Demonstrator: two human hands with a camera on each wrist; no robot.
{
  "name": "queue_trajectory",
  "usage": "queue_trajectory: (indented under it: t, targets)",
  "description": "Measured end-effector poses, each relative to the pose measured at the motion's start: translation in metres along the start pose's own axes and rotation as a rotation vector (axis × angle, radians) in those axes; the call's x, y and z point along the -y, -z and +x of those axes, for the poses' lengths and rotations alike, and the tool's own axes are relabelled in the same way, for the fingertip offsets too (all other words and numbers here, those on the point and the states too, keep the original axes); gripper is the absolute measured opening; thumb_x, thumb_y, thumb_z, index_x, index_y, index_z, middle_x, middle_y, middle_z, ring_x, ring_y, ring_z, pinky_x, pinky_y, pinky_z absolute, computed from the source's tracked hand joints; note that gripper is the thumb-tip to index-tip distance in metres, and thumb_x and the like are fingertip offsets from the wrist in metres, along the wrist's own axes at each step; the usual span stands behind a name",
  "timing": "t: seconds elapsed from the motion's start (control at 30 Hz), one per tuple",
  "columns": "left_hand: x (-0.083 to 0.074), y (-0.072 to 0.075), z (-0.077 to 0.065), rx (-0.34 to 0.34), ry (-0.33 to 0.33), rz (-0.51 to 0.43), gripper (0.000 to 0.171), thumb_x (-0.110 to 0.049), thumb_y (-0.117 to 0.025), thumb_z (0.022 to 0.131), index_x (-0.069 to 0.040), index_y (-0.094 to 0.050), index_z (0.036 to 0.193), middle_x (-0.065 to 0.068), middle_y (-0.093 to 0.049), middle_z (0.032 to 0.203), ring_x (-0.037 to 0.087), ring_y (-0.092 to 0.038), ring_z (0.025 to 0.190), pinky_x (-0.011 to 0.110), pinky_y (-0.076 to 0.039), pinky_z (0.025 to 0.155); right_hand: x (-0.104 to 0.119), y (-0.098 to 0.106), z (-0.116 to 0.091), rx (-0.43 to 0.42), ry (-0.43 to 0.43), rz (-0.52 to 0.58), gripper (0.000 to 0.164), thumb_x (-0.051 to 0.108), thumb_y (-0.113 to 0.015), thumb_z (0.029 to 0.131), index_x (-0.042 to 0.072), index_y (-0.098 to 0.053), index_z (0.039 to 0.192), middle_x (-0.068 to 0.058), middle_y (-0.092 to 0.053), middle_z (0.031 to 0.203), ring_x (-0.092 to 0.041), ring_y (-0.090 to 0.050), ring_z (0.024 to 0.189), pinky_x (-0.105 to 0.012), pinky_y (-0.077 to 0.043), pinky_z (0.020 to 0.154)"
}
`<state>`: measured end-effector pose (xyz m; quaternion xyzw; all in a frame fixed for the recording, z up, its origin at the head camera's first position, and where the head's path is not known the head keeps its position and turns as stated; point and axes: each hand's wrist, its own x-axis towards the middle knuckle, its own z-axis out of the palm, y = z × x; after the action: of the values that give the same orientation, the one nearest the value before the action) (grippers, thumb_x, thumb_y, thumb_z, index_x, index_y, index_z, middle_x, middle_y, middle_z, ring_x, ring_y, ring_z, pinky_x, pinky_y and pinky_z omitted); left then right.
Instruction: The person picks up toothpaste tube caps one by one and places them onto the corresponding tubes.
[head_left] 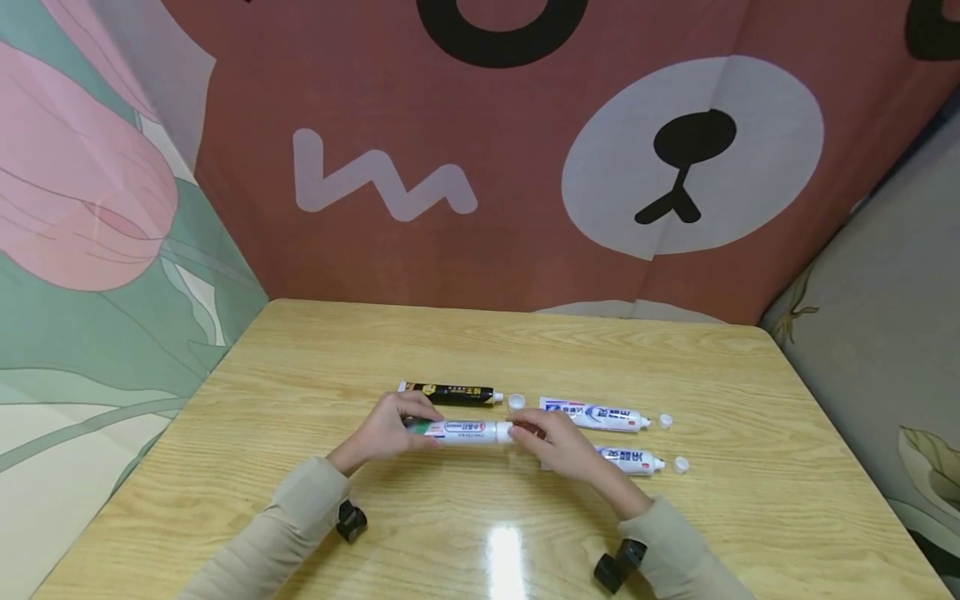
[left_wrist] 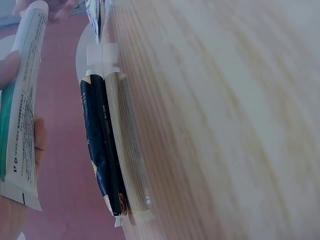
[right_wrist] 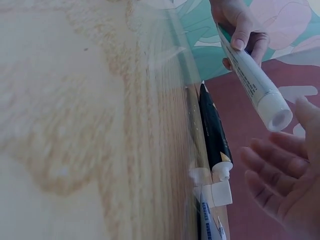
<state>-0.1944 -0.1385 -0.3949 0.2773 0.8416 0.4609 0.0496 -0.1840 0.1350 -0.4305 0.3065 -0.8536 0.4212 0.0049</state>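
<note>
My left hand (head_left: 393, 425) grips a white toothpaste tube (head_left: 465, 432) with a green end, holding it off the table. Its wide white cap (right_wrist: 275, 112) is on and points right. At that cap is my right hand (head_left: 562, 446); the right wrist view shows its fingers (right_wrist: 275, 155) spread and apart from the cap. Behind the held tube lies a black toothpaste tube (head_left: 457, 394), uncapped, a loose white cap (head_left: 516, 402) by its nozzle. Two white-and-blue tubes, one farther back (head_left: 596, 415) and one nearer (head_left: 630, 460), lie uncapped; my right hand partly covers the nearer one.
Two loose white caps, one at the back (head_left: 665, 421) and one in front (head_left: 681, 464), stand right of the white-and-blue tubes. The wooden table (head_left: 300, 358) ends at a bear-print cloth (head_left: 510, 250). Printed cloths also hang on the left (head_left: 90, 333) and right.
</note>
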Motion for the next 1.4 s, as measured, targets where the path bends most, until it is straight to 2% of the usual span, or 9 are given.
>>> queue_trajectory:
  t: [0.1,0.2,0.33,0.7,0.8,0.93,1.03,1.17,1.4]
  targets:
    - [-0.009,0.002,-0.002,0.0,-0.005,0.003,0.027,0.003,-0.078,0.063,0.007,-0.069,0.088,0.012,-0.063,0.088,0.026,-0.055,0.081,0.04,-0.049,0.068,0.001,0.0,0.0,-0.029,0.008,0.034,0.029,0.016,-0.068,0.082,0.0,-0.06,0.105,-0.004,-0.062,0.087,-0.012,-0.058,0.073,-0.025,-0.049,0.062]
    - [-0.01,0.002,-0.002,-0.003,0.0,0.009,0.027,0.003,-0.078,0.062,0.007,-0.069,0.087,0.012,-0.063,0.088,0.026,-0.055,0.081,0.039,-0.049,0.068,0.001,-0.002,0.0,-0.055,0.023,0.035,0.027,0.012,-0.073,0.076,0.003,-0.061,0.098,-0.002,-0.062,0.085,-0.012,-0.059,0.072,-0.025,-0.05,0.062]
    - [-0.007,0.002,-0.002,-0.006,0.012,0.009,0.026,0.004,-0.078,0.062,0.007,-0.069,0.087,0.012,-0.063,0.088,0.027,-0.055,0.082,0.04,-0.049,0.069,0.001,-0.003,0.0,-0.056,0.014,0.022,0.017,0.013,-0.07,0.079,0.004,-0.064,0.093,0.001,-0.063,0.08,-0.008,-0.057,0.069,-0.024,-0.049,0.062]
    - [0.031,-0.005,0.003,-0.017,-0.012,-0.006,0.029,-0.005,-0.082,0.061,-0.001,-0.072,0.088,0.004,-0.064,0.089,0.02,-0.055,0.082,0.032,-0.048,0.067,0.002,-0.002,0.001,-0.025,0.029,-0.028,0.019,0.016,-0.054,0.091,0.004,-0.068,0.085,0.001,-0.054,0.06,-0.001,-0.041,0.051,-0.02,-0.041,0.047]
    - [0.033,-0.005,0.004,-0.02,-0.033,-0.01,0.029,-0.007,-0.082,0.061,-0.003,-0.072,0.088,0.003,-0.063,0.089,0.018,-0.054,0.081,0.029,-0.048,0.067,0.001,-0.002,0.0,-0.038,0.033,-0.029,0.019,0.017,-0.058,0.089,0.0,-0.066,0.094,0.001,-0.058,0.067,-0.003,-0.047,0.056,-0.021,-0.044,0.051]
    - [0.033,-0.006,0.004,-0.026,-0.04,-0.008,0.028,-0.008,-0.082,0.061,-0.003,-0.072,0.087,0.002,-0.063,0.088,0.018,-0.054,0.081,0.028,-0.048,0.066,0.001,-0.002,0.0,-0.056,0.043,-0.008,0.032,0.017,-0.07,0.079,0.0,-0.061,0.105,-0.002,-0.062,0.086,-0.008,-0.058,0.07,-0.024,-0.049,0.062]
    - [0.032,-0.006,0.003,-0.026,-0.038,-0.003,0.029,-0.007,-0.082,0.061,-0.002,-0.072,0.087,0.003,-0.064,0.088,0.018,-0.054,0.081,0.027,-0.047,0.066,0.004,-0.002,0.0,-0.065,0.051,-0.007,0.031,0.013,-0.074,0.074,0.003,-0.061,0.1,-0.001,-0.061,0.085,-0.009,-0.058,0.07,-0.024,-0.049,0.062]
    - [0.027,-0.007,0.003,-0.026,-0.019,0.002,0.029,-0.003,-0.082,0.06,0.0,-0.071,0.087,0.005,-0.064,0.088,0.019,-0.055,0.081,0.029,-0.048,0.066,0.007,-0.002,0.0,-0.068,0.05,-0.023,0.024,0.014,-0.072,0.076,0.003,-0.063,0.097,0.001,-0.061,0.079,-0.007,-0.055,0.067,-0.022,-0.048,0.06]
    - [-0.006,-0.001,-0.002,-0.022,-0.013,0.003,0.025,0.004,-0.078,0.062,0.007,-0.069,0.085,0.013,-0.063,0.087,0.024,-0.055,0.08,0.035,-0.049,0.066,0.005,-0.002,0.001,-0.031,0.045,-0.052,0.014,0.019,-0.061,0.087,0.005,-0.065,0.09,0.005,-0.059,0.071,-0.004,-0.05,0.062,-0.02,-0.046,0.056]
